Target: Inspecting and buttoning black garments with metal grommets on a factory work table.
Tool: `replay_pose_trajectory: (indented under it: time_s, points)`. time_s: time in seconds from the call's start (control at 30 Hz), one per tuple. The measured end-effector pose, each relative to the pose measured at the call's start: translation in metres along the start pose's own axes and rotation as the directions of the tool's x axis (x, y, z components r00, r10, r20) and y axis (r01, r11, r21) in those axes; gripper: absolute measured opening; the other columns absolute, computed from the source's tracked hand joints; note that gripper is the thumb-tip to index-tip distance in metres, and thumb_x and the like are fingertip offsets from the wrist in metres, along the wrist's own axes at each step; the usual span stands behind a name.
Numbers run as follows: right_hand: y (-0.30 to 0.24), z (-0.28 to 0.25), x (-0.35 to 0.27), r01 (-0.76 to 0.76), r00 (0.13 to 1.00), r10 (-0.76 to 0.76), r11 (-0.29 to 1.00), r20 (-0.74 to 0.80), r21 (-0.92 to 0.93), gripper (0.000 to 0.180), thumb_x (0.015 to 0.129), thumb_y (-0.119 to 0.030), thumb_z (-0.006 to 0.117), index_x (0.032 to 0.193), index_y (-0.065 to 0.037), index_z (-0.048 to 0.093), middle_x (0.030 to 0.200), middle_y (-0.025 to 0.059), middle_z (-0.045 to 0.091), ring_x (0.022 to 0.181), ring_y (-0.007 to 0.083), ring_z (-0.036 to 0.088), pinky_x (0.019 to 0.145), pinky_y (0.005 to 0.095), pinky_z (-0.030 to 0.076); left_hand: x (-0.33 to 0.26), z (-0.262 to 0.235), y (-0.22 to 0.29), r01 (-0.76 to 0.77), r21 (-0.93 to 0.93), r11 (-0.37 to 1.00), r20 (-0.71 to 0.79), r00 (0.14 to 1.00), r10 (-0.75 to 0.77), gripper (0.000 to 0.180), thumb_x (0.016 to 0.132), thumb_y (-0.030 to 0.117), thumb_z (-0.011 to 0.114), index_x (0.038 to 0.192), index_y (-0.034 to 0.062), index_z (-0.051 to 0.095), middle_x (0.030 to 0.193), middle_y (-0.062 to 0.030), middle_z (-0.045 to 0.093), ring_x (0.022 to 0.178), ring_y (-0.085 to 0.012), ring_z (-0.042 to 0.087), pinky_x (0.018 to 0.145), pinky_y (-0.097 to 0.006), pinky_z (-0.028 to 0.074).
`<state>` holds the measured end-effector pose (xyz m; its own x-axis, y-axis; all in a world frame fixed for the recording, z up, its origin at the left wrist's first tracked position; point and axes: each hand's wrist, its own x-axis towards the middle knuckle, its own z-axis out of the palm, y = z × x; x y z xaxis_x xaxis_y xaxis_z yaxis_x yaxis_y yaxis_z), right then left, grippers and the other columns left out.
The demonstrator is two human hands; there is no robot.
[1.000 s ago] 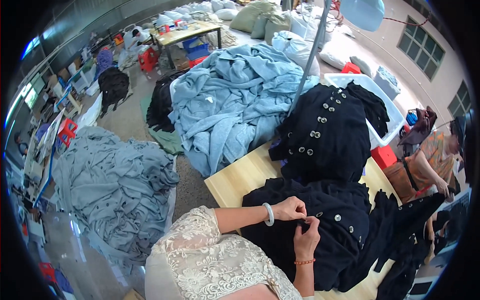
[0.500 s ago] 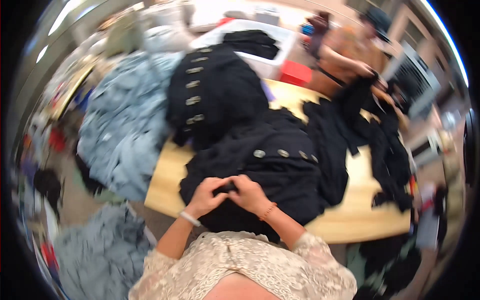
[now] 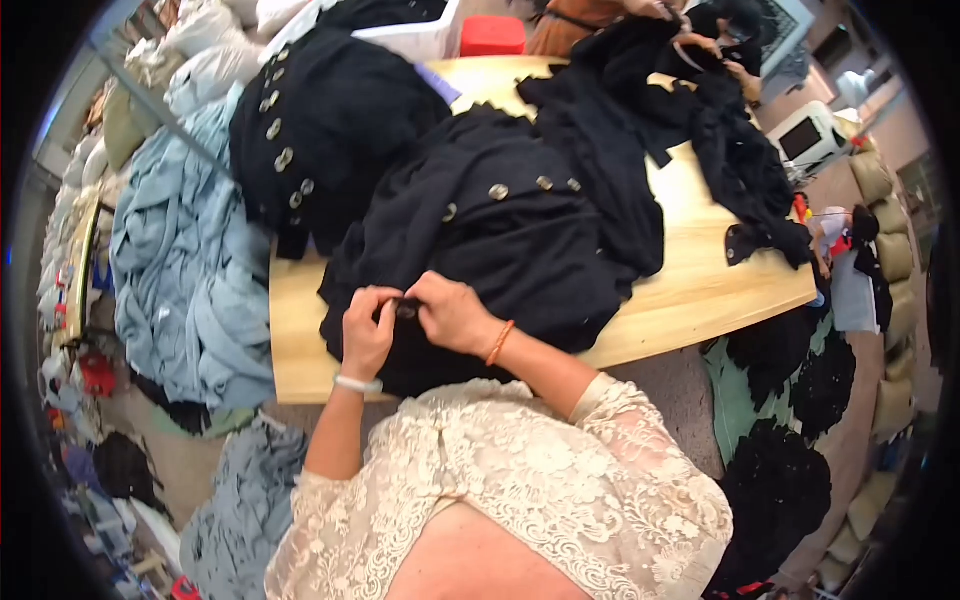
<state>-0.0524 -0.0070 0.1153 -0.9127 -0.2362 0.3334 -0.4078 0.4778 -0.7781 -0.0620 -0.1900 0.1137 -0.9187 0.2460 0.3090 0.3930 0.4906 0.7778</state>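
Observation:
A black knit garment (image 3: pixel 530 245) with round shiny buttons lies bunched on the table before me. My left hand (image 3: pixel 368 330) is closed, thumb and fingers pinching the garment's near left edge. Close beside it, my right hand (image 3: pixel 455 312) also grips that edge, its fingers curled down. Between the two sets of fingertips shows a small dark bit of the edge, with what may be a button that I cannot make out clearly. Beyond, to the left, a rounded heap of black clothing (image 3: pixel 345 130) carries a row of shiny buttons.
The pale wooden table (image 3: pixel 700 290) holds more black garments (image 3: pixel 740 160) at right, where another person's hands (image 3: pixel 700 45) work. Light blue cloth (image 3: pixel 180 270) is heaped at left. A white tub (image 3: pixel 425 40) and red box (image 3: pixel 492 36) stand behind. Black clothes (image 3: pixel 770 480) lie on the floor.
The view has tilted and shifted, so the table sits higher and further left in it. My hands stay on the garment's edge, with the fingertips slightly further apart.

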Motion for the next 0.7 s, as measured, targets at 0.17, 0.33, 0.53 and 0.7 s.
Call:
replay_pose_trajectory:
  time_s: [0.17, 0.33, 0.53, 0.7]
  points:
    - [-0.010, -0.019, -0.012, -0.113, 0.977, 0.146, 0.973, 0.156, -0.200, 0.017, 0.087, -0.023, 0.066, 0.096, -0.008, 0.064, 0.092, 0.0107, 0.065, 0.081, 0.0327, 0.066, 0.072, 0.0423, 0.053, 0.012, -0.031, -0.018, 0.314, -0.101, 0.944, -0.063, 0.945, -0.321, 0.009, 0.090, 0.002, 0.059, 0.096, 0.0003, 0.065, 0.084, -0.0108, 0.062, 0.073, -0.0209, 0.061, 0.066, -0.029, 0.048]
    - [-0.013, -0.020, -0.006, -0.099, 0.995, 0.098, 0.943, -0.018, -0.318, 0.009, 0.089, -0.013, 0.062, 0.096, -0.010, 0.065, 0.091, 0.0078, 0.058, 0.069, 0.0320, 0.066, 0.062, 0.0422, 0.054, 0.026, -0.031, 0.014, -0.254, 0.344, 0.904, -0.051, 0.956, 0.289, 0.041, 0.074, -0.001, 0.066, 0.114, 0.0057, 0.061, 0.110, -0.0115, 0.062, 0.108, -0.0299, 0.056, 0.096, -0.042, 0.041]
    - [-0.013, -0.019, -0.002, 0.068, 0.990, -0.088, 0.982, -0.110, -0.178, 0.016, 0.078, -0.007, 0.069, 0.094, -0.010, 0.067, 0.083, 0.0061, 0.061, 0.069, 0.0277, 0.065, 0.056, 0.0358, 0.052, 0.043, -0.002, 0.015, -0.354, 0.242, 0.903, 0.295, 0.914, 0.279, 0.020, 0.067, 0.005, 0.073, 0.084, 0.0108, 0.063, 0.077, -0.0081, 0.061, 0.078, -0.0297, 0.058, 0.079, -0.041, 0.043]
    - [-0.010, -0.013, -0.001, 0.139, 0.976, -0.151, 0.986, -0.155, -0.089, 0.015, 0.078, -0.008, 0.067, 0.093, -0.008, 0.063, 0.089, 0.0079, 0.059, 0.072, 0.0292, 0.065, 0.060, 0.0373, 0.053, 0.049, 0.008, -0.004, -0.467, 0.373, 0.802, 0.361, 0.869, 0.338, 0.015, 0.066, 0.005, 0.069, 0.075, 0.0135, 0.062, 0.072, -0.0042, 0.060, 0.076, -0.0266, 0.058, 0.071, -0.040, 0.040]
